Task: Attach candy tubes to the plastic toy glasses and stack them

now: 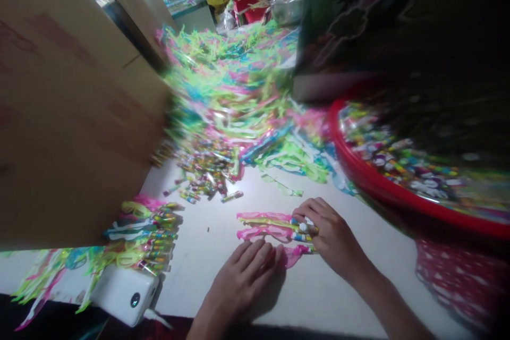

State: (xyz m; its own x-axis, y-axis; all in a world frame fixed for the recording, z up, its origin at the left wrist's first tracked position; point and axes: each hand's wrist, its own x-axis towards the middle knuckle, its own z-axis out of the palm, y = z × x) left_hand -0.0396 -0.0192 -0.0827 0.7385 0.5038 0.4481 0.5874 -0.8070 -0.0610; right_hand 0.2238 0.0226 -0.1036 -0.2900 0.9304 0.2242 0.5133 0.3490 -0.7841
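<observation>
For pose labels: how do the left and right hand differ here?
The left hand lies flat, palm down, beside a pink plastic strip; the right hand curls over striped tube ends. The right hand also sits farther forward than the left hand. Both are bare.

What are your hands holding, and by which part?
The right hand grips a bundle of pink and yellow plastic strips by its striped tube ends; the left hand rests against the pink plastic.

Two hands [239, 281], one white power bank [123, 292], one red plastic basin [370, 180], one cardboard box [71, 117].
</observation>
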